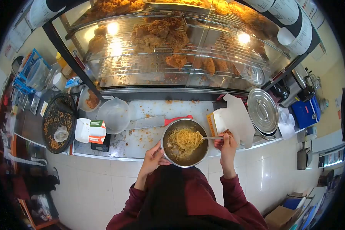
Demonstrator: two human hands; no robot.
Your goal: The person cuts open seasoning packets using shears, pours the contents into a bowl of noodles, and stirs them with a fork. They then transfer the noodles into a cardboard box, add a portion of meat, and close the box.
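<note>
Yellow noodles lie in a round steel bowl at the front edge of the counter. My left hand grips the bowl's left rim, thumb on the outer side and fingers beneath. On the right, my right hand is closed on the handle of a metal utensil, whose far end is in the noodles. Behind the bowl a wide-bladed knife with a red handle lies on the white cutting board. An open paper box stands just beyond my right hand, with a brown piece at its near edge.
A glass display case with fried chicken spans the back. Left are a plastic bowl, a small carton and a black tray of crumbs. Right are a round steel lid and a blue box.
</note>
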